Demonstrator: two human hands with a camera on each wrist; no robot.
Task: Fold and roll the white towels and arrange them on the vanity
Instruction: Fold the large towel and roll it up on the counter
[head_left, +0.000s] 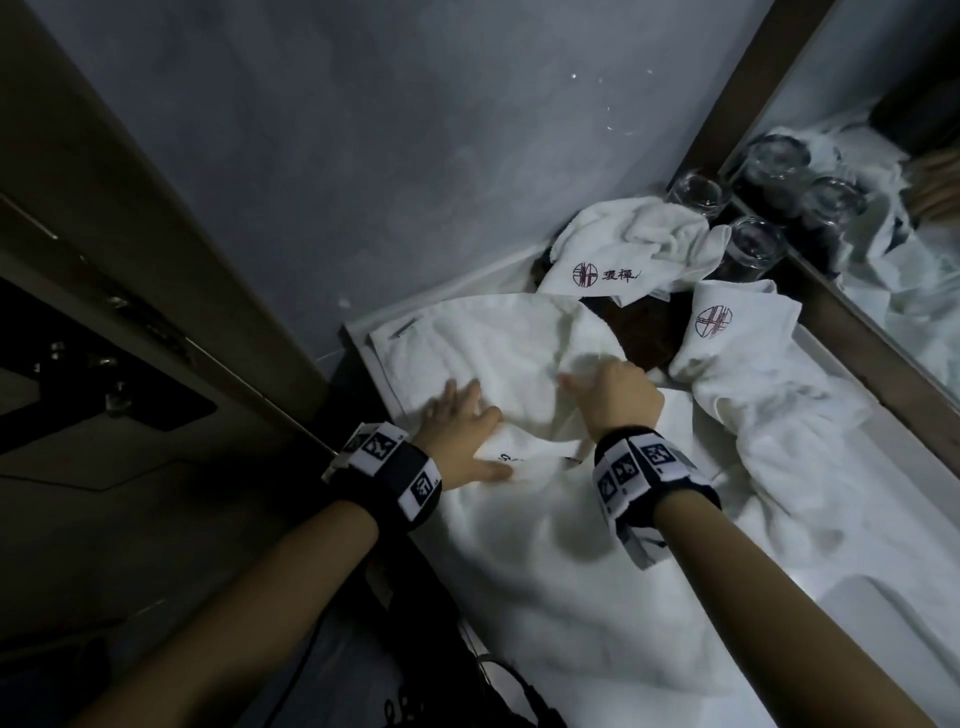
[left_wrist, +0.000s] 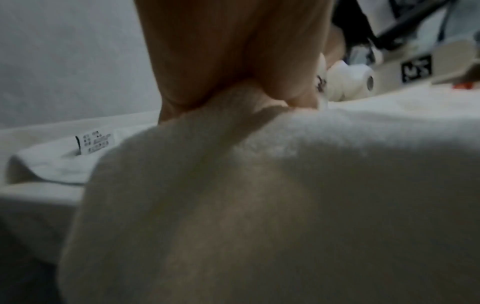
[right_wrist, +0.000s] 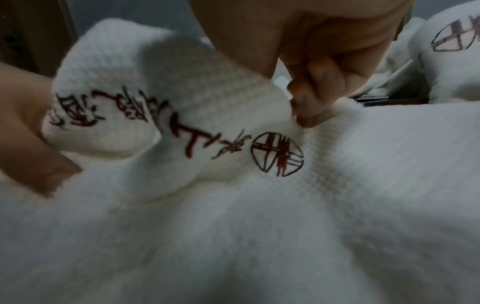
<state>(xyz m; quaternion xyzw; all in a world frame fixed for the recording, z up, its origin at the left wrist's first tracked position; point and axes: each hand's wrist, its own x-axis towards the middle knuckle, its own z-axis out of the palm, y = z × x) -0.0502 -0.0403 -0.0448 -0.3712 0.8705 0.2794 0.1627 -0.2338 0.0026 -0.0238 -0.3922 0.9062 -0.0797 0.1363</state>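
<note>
A large white waffle-weave towel (head_left: 519, 374) with a dark red embroidered emblem is spread on the white vanity top (head_left: 893, 525). A raised fold of it is pinched between curled fingers of the right hand (head_left: 618, 397). Just left of that, the left hand (head_left: 460, 428) is laid flat on the cloth, fingers straight and spread. Beyond the right hand, two more crumpled white towels (head_left: 628, 249) and upturned clear glasses (head_left: 753, 249) are seen, partly hidden. The left wrist view is largely blocked by blurred cloth.

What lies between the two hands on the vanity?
Only a raised fold of the white towel bearing dark red lettering, between the left hand and the right hand; clearest in the right wrist view.
</note>
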